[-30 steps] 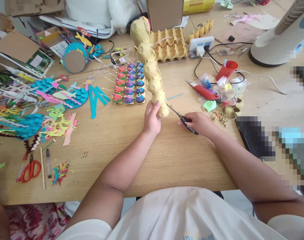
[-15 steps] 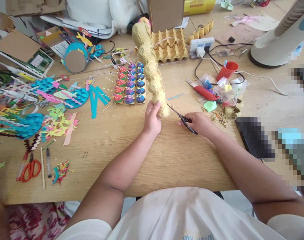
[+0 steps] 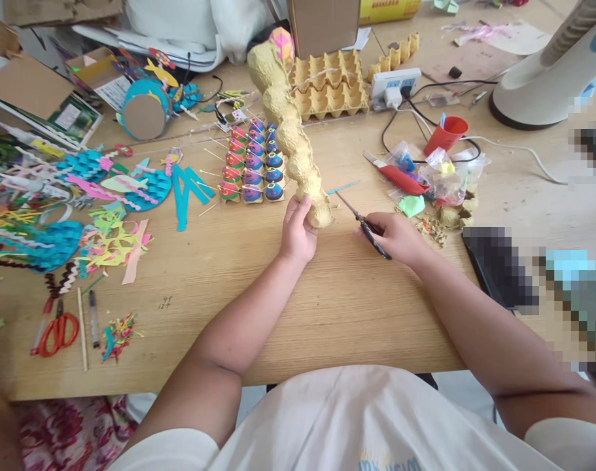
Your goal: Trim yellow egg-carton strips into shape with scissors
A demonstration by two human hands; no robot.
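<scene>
My left hand (image 3: 298, 230) grips the near end of a long strip of egg carton (image 3: 288, 134), which tilts up and away to the left. Its bumpy outer side shows. My right hand (image 3: 394, 237) is closed on black-handled scissors (image 3: 369, 234), their blades pointing up-left and apart from the strip's edge. Beyond the blades lies a thin blue stick (image 3: 344, 187). Left of the strip stand painted egg-carton cups (image 3: 252, 163) in red, purple and blue rows, with pins stuck in them.
Egg trays (image 3: 330, 85) and a power strip (image 3: 396, 82) with cables lie at the back. To the right are a red cup (image 3: 446, 135), a red-handled knife (image 3: 403, 179), plastic bags and a phone (image 3: 498, 267). Orange scissors (image 3: 59, 332) and paper scraps (image 3: 114, 245) lie left.
The scissors have drawn away from the strip's edge, slightly to the right. The strip's far end has tilted a little to the left.
</scene>
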